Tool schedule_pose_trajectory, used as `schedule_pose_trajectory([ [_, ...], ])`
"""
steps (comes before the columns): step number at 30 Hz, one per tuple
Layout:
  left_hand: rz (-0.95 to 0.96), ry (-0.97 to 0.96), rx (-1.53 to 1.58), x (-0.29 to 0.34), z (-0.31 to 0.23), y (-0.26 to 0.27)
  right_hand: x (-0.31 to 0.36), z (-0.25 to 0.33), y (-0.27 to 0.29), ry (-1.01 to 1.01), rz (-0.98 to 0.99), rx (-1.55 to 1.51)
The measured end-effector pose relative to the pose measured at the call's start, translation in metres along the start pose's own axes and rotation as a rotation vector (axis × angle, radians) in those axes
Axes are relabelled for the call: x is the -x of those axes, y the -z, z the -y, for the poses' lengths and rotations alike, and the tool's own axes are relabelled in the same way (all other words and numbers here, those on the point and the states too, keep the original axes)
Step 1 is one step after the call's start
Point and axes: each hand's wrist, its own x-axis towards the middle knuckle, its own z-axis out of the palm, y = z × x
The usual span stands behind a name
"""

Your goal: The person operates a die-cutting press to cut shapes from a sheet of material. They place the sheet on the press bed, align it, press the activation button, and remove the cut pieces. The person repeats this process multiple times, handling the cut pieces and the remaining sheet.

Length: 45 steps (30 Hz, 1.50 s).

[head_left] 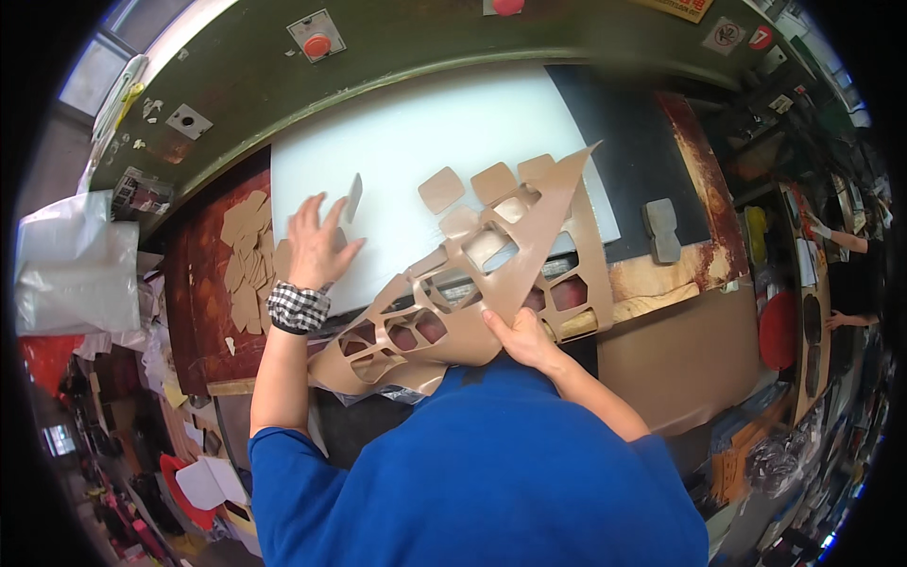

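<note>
My right hand (525, 336) grips the lower edge of a tan leather-like sheet (501, 283) full of punched-out openings. The sheet sags across the front of the white board, and its pointed corner sticks up at the right. On the left, my left hand (316, 244) is open with fingers spread, a checked cuff at its wrist. Just beyond those fingers a small thin piece (354, 197) appears edge-on, apart from the hand; whether it touches the board I cannot tell. Several cut tan pieces, such as one rounded square (440, 190), lie on the board beside the sheet.
A heap of cut tan pieces (248, 260) lies left of the white board (406, 132). Right of it, a grey block-like tool (661, 231) rests on a dark surface. A green machine beam with a red button (317, 44) spans the back. Another person's arms show at far right.
</note>
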Motion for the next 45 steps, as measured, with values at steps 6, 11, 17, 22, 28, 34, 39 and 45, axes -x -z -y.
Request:
schedule_pose_trajectory([
  [6,0.317,-0.188,0.673,0.004,-0.067,0.009,0.012,0.002,0.006,-0.026,0.033,0.092],
  [11,0.287,-0.209,0.564,0.007,-0.095,0.003,0.014,0.001,0.006,-0.071,0.055,0.052],
  [17,0.169,-0.379,0.703,0.008,-0.079,-0.015,0.017,-0.001,-0.002,0.086,-0.04,-0.109],
  [22,0.189,-0.009,0.922,0.017,-0.063,-0.045,0.02,-0.011,-0.005,0.103,0.013,-0.123],
  [28,0.013,0.221,0.548,-0.023,-0.015,-0.038,0.035,-0.018,-0.003,0.051,0.113,-0.207],
  [34,-0.121,-0.32,0.166,-0.071,-0.064,-0.017,0.041,-0.023,0.002,0.114,0.27,-0.233],
  [39,0.086,-0.368,0.842,-0.109,-0.149,-0.054,0.046,-0.035,-0.004,0.083,0.29,-0.162],
  [45,0.125,-0.426,0.899,-0.109,-0.177,-0.105,0.055,-0.036,0.002,0.103,0.231,-0.285],
])
